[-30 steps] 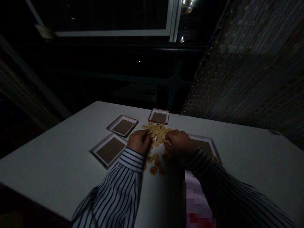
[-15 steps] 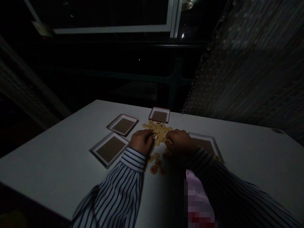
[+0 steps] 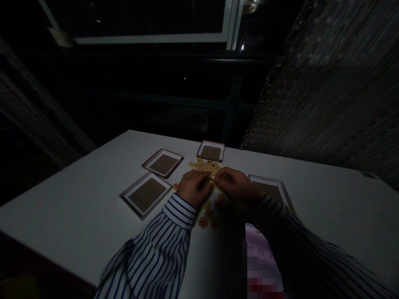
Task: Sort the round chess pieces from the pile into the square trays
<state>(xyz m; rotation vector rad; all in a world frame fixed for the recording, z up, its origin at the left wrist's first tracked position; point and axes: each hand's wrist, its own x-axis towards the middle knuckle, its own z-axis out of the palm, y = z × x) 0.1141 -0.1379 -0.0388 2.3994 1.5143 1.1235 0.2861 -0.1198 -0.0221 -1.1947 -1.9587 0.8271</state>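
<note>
Round wooden xiangqi pieces (image 3: 204, 166) lie in a loose pile at the middle of the white table (image 3: 102, 174). My left hand (image 3: 195, 187) is closed over the near side of the pile, fingertips pointing right. Facing it, my right hand (image 3: 236, 185) is pinched, with thumb and forefinger almost touching the left fingertips. Pale piece edges show between the fingers of both hands; how many are held is hidden. Nearer me lie several separate pieces, among them a red-marked piece (image 3: 203, 222). Another piece (image 3: 176, 186) rests left of my left hand.
Shallow trays surround the pile: a near-left tray (image 3: 148, 195), a back-left tray (image 3: 163, 164), a back tray (image 3: 211, 152) and a right tray (image 3: 269, 191) partly behind my right arm. A lit screen (image 3: 260, 245) lies under my right forearm. A bead curtain (image 3: 311, 104) hangs beyond the table.
My left hand has moved right, toward my right hand, so the fingertips now nearly meet. A piece left of my left hand has come into view. The view has shifted slightly.
</note>
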